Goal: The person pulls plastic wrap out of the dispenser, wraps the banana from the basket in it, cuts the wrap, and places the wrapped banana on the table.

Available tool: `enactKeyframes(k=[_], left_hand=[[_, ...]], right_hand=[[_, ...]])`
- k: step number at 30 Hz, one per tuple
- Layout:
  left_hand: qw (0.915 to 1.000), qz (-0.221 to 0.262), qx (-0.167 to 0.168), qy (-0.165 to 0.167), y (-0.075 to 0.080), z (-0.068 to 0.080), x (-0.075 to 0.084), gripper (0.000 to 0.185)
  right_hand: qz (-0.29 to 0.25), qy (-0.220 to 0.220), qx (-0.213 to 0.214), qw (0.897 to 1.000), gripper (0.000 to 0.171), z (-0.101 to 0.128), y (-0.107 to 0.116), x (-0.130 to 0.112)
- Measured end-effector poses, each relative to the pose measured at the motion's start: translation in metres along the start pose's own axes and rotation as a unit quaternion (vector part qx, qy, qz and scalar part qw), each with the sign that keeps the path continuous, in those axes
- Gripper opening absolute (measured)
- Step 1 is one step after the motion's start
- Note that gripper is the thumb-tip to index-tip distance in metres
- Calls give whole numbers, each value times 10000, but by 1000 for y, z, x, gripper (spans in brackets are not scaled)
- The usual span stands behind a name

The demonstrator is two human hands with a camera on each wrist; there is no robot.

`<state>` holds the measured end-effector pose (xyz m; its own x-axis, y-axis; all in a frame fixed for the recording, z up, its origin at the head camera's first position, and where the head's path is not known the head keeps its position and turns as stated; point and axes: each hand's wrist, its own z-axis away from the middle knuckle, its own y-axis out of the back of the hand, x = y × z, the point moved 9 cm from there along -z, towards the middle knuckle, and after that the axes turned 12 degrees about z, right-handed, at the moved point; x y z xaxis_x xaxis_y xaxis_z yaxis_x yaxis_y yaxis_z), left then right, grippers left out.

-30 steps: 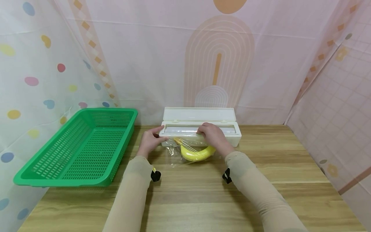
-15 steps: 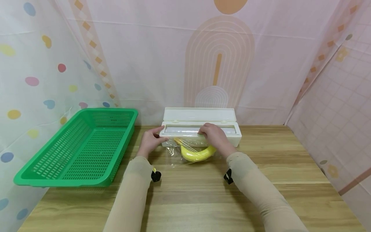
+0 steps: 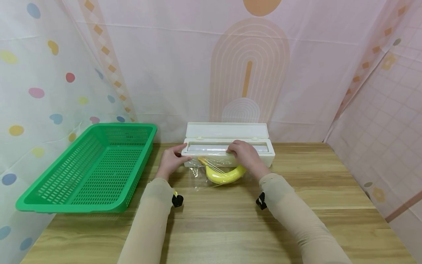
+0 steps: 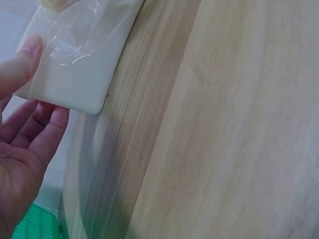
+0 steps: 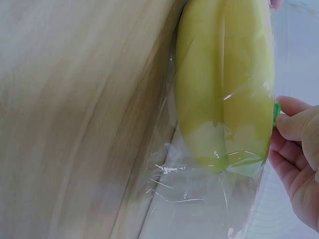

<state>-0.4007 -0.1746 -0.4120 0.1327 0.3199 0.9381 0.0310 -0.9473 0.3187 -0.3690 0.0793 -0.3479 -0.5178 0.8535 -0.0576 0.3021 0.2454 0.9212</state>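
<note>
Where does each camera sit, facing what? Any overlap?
Head: worn on head, faces forward and down at white box, banana, green basket; left hand, right hand, sleeves show.
Left wrist: on that wrist, faces white box's end and clear film; left hand at left edge.
Right wrist: on that wrist, faces banana; right hand pinches green piece at right edge.
Shared: both wrist views show clear film and table.

A wood-grain surface [image 3: 214, 234] stood against a pale pink fabric backdrop [image 3: 165, 73] printed with concentric arches [image 3: 227, 69]. White fabric with coloured spots [image 3: 36, 124] hung on the left, grid-patterned pink fabric [image 3: 385, 128] on the right, under soft light.
</note>
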Motion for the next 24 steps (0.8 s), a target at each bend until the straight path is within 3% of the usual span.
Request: enactKeyframes(k=[16,24], left_hand=[[9999,69,-59,-77,-4,-1,0,61],[10000,82,-41,-18,2,-3,-3,62]], right_hand=[[-13,-87,12,10000,17,5,0,11],[84,-119,130,9998,18,14,8,25]])
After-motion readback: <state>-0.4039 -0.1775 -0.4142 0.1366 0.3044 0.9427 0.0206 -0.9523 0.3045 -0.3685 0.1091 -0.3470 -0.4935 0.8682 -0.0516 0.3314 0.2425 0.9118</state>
